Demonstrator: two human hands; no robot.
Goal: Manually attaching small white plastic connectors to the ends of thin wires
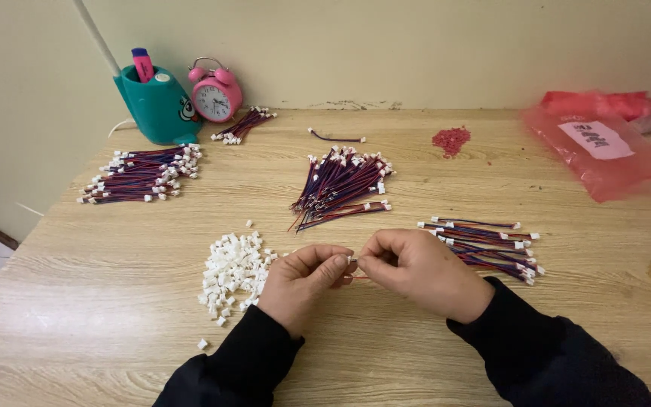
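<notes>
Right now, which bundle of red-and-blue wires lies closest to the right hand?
The bundle at the right, fanned out just behind the right hand and partly hidden by it. The centre bundle, the left bundle and the small one by the clock lie farther back.

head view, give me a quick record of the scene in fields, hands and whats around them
left hand: pinches a small white connector at the fingertips
right hand: pinches the same spot, a thin red wire showing below
near left: heap of loose white connectors
near right: wire bundle with white ends
centre: larger wire pile
far left: another wire bundle, teal pen holder, pink alarm clock
far right: red plastic bag
surface: wooden table
</notes>
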